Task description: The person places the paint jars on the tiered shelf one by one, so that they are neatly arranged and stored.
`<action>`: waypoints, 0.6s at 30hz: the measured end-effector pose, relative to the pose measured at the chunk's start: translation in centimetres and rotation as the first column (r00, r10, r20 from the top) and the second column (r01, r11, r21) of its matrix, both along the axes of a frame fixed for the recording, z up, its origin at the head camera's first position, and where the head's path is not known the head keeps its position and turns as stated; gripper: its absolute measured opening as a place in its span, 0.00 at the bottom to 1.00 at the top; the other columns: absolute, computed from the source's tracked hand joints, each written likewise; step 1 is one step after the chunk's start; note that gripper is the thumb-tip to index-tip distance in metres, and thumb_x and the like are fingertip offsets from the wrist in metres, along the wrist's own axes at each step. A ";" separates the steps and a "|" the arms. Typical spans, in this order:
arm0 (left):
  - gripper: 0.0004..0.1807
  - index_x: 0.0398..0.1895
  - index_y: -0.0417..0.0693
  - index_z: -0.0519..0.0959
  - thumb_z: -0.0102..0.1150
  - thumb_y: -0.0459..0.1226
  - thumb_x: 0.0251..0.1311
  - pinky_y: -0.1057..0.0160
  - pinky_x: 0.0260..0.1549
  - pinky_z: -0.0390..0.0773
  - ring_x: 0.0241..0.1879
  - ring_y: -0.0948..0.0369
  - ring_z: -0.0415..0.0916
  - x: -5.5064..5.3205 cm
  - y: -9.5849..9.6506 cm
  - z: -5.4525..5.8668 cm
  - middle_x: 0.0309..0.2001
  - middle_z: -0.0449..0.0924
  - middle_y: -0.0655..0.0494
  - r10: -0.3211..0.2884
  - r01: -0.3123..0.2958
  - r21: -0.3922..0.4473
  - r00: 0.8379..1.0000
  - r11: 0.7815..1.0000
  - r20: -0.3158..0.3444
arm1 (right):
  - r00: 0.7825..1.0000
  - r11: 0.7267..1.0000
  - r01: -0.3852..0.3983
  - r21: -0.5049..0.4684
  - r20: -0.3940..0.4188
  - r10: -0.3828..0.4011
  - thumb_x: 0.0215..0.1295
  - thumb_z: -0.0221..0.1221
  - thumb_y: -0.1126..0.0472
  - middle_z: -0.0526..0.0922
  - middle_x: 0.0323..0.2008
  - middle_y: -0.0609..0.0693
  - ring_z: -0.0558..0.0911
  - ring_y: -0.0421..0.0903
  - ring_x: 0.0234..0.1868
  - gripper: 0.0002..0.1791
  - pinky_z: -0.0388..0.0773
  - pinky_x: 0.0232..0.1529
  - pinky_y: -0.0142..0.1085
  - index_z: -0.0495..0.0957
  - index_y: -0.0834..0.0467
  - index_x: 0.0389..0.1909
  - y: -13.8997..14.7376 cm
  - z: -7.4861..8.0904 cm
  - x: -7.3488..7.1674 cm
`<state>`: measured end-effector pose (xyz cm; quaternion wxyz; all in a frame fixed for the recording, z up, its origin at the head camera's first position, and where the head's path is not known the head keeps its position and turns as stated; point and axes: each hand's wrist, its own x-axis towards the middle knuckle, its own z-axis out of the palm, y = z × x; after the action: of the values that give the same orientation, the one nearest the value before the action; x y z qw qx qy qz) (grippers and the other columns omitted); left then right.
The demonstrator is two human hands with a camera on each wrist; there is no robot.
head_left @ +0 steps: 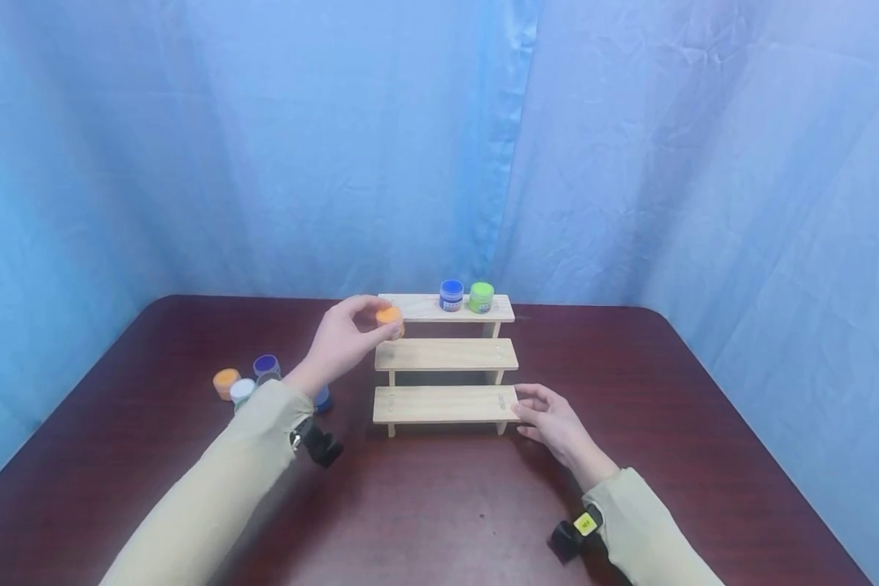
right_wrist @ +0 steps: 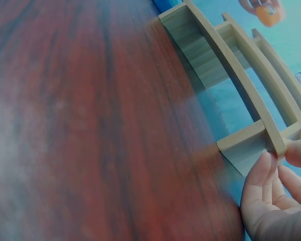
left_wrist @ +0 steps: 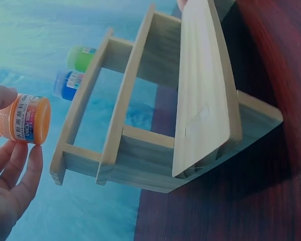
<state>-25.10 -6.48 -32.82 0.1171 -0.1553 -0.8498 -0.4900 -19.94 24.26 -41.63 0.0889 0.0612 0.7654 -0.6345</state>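
My left hand (head_left: pixel 344 334) pinches a small orange-lidded jar (left_wrist: pixel 27 119) between thumb and fingers. In the head view it is near the left end of the top step of a three-step wooden stand (head_left: pixel 443 354); the left wrist view shows it apart from the wood. On the top step's right half stand a blue jar (head_left: pixel 451 295) and a green jar (head_left: pixel 481 298), side by side. At the stand's lower right, my right hand (head_left: pixel 553 419) grips the end of the bottom step, thumb above and fingers beneath, as the right wrist view shows.
Left of the stand, several jars sit together on the dark red table (head_left: pixel 439 505): an orange jar (head_left: pixel 226 383), a white-lidded jar (head_left: pixel 242 389), a purple-lidded jar (head_left: pixel 267 365) and others partly behind my left sleeve. A blue curtain (head_left: pixel 300 146) hangs behind the table.
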 end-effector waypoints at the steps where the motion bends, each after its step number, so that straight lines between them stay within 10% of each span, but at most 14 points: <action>1: 0.20 0.47 0.42 0.78 0.67 0.40 0.51 0.59 0.43 0.79 0.41 0.54 0.80 -0.2 0.2 0.0 0.44 0.81 0.47 -0.005 0.005 -0.008 1.000 1.000 -0.005 | 1.000 1.000 0.003 -0.002 0.001 -0.003 0.64 0.51 0.69 0.76 0.32 0.46 0.77 0.36 0.31 0.24 0.78 0.32 0.28 0.62 0.65 0.61 0.0 0.0 0.0; 18: 0.18 0.48 0.42 0.78 0.63 0.39 0.55 0.56 0.52 0.76 0.49 0.54 0.75 -3.1 2.6 0.9 0.46 0.79 0.47 -0.100 0.087 -0.144 0.991 0.986 -0.089 | 1.000 1.000 -0.006 0.011 -0.003 0.006 0.65 0.50 0.68 0.77 0.35 0.47 0.78 0.36 0.32 0.24 0.79 0.36 0.30 0.62 0.65 0.62 0.3 0.2 0.0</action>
<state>-28.19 -3.85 -31.92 0.1234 -0.2260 -0.8672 -0.4262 -19.97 24.57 -41.47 0.0893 0.0582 0.7692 -0.6300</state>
